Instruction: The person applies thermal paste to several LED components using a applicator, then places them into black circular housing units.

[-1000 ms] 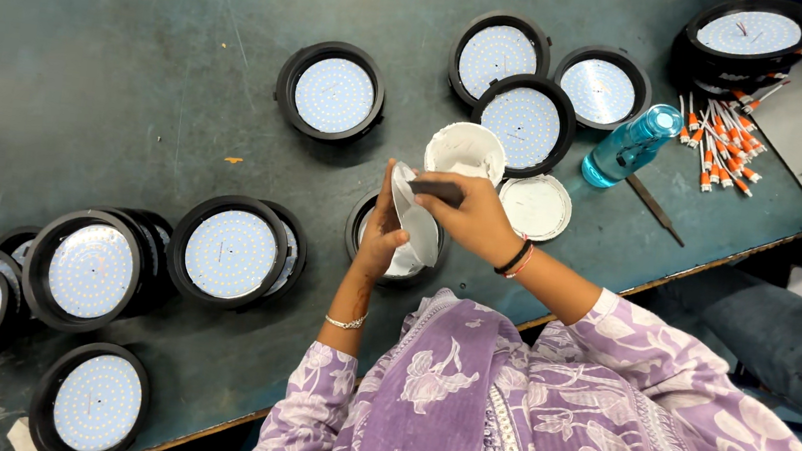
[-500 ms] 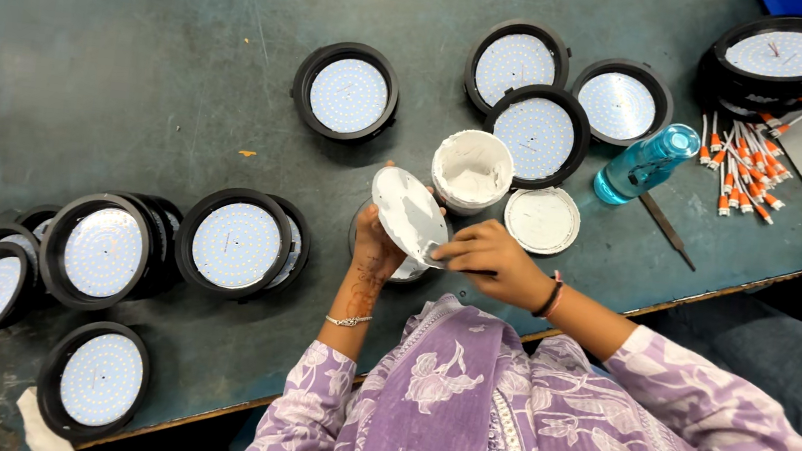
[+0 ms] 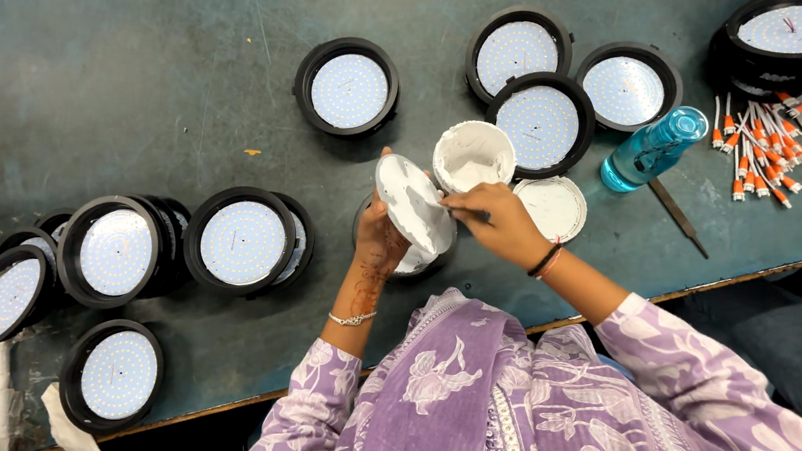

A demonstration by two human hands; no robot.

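Paste-smeared disc held at frame centre
Left hand (image 3: pixel 381 238) fingers clamp the round white paste-coated disc (image 3: pixel 412 203), tilted; right hand (image 3: pixel 502 225) fingers pinch a dark thin tool (image 3: pixel 471 213) against it, above the grey-green bench (image 3: pixel 119 52).

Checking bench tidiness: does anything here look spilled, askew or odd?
Mostly orderly. The red-tipped wires lie in a loose scatter beside the blue bottle, which lies on its side. No spill shows.

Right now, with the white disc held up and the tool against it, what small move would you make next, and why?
Probably draw the tool across the disc: the left hand holds it tilted, the right hand has the tip on its pasted face, beside the open paste tub.
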